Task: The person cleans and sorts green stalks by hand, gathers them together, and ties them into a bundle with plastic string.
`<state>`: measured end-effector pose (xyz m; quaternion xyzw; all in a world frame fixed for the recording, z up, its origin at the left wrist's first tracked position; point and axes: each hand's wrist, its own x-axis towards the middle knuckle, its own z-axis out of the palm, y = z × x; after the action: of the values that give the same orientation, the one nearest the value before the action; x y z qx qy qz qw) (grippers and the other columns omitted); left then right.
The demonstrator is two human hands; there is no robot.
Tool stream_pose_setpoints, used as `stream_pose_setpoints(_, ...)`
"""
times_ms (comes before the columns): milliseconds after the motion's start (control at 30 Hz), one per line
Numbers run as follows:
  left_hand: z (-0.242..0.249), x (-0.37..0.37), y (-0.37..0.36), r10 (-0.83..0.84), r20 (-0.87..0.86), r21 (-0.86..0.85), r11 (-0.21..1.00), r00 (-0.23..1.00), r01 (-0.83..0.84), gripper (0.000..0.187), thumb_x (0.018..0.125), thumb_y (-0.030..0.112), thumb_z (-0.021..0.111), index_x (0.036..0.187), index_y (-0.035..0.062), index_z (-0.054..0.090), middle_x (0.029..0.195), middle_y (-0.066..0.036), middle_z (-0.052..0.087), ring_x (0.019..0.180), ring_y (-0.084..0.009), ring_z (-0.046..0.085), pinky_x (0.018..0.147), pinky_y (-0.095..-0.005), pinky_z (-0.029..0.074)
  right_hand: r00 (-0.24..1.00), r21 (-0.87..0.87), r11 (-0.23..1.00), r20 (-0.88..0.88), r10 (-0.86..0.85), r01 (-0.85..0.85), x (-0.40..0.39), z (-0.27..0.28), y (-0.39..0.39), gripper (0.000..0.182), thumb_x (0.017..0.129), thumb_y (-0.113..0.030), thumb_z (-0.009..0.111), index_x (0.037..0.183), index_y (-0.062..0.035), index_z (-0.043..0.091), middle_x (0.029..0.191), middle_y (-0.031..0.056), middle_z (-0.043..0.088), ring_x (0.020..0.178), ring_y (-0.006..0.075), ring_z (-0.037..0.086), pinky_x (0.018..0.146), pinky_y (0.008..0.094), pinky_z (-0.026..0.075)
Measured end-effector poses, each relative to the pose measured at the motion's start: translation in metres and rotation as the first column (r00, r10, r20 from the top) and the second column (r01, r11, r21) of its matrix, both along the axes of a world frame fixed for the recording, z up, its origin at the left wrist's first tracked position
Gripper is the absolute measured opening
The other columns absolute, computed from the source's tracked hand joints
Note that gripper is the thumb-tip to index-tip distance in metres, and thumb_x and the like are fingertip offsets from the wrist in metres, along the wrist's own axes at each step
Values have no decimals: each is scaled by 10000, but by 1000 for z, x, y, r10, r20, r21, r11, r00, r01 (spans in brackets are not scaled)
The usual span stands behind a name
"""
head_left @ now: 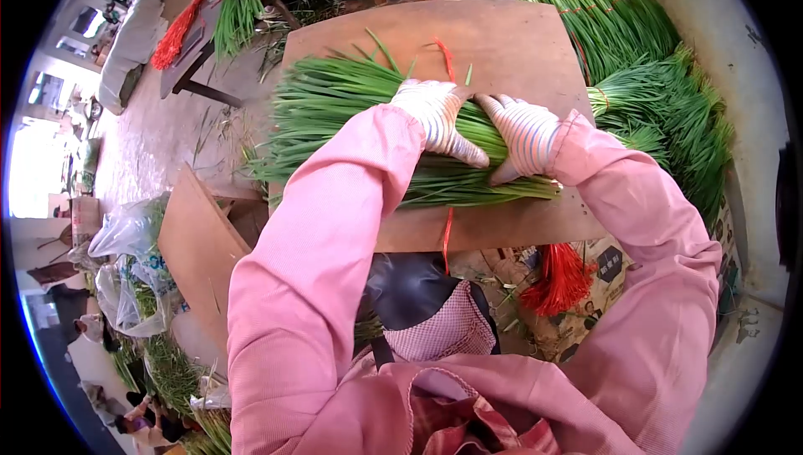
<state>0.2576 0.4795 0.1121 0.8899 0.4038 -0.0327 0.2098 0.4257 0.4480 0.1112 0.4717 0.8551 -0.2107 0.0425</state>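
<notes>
A thick bunch of green chives (335, 95) lies sideways on a brown wooden board (510, 33), leafy ends to the left and pale cut ends to the right. My left hand (435, 119), in a striped white glove, is wrapped over the middle of the bunch. Close beside it, my right hand (524, 137), gloved the same way, grips the bunch nearer its cut ends. Some chives spread loosely along the near side, below both hands. A red tie strip (447, 58) shows beyond the bunch and hangs over the board's near edge; its middle is hidden beneath the chives.
Tied chive bundles (619, 28) are piled against the wall at right. A cluster of red tie strips (562, 279) hangs below the board's near edge. Another table (188, 70) with chives and red strips stands at upper left. Plastic bags (134, 288) lie at left; people sit at lower left.
</notes>
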Motion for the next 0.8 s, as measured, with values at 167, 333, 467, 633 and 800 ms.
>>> stream_pose_setpoints(167,0,-4,3,-50,-64,-99,994,997,43,1018,414,528,733,1217,51,326,1229,-162,370,1165,-309,314,976,-447,181,999,-69,998,40,-2,5,1,5,6,992,428,-346,778,1208,15,283,1136,210,420,1052,334,430,869,350,375)
stream_pose_setpoints(333,-3,-2,1,14,-120,15,1000,993,-13,1025,398,503,747,1219,52,328,1219,-138,401,1161,-299,334,973,-482,171,996,-88,996,89,18,-10,-4,6,9,1017,424,-368,779,1216,17,269,1146,211,405,1066,334,416,883,341,362)
stream_pose_setpoints(467,3,-5,-3,48,-84,-123,991,995,-58,1010,390,481,756,1207,53,345,1108,-133,510,1093,-293,426,974,-485,168,989,-234,961,-42,142,-148,3,13,22,1006,467,-308,769,1257,-2,226,1159,192,413,1067,293,428,889,329,355)
stream_pose_setpoints(633,1,-8,-7,92,-107,-83,991,990,-101,949,410,505,727,1186,73,390,1101,-147,500,1077,-284,431,955,-457,210,964,-225,938,22,-266,264,-13,7,108,638,667,-569,549,995,-21,553,850,143,589,803,205,559,692,329,440)
stream_pose_setpoints(800,-8,-13,-9,120,-37,0,993,992,-120,968,413,504,721,1206,76,367,1141,-160,461,1102,-291,399,967,-457,199,926,219,939,214,-311,265,-59,-43,135,523,726,-501,515,935,-23,562,891,205,573,862,336,542,763,374,420)
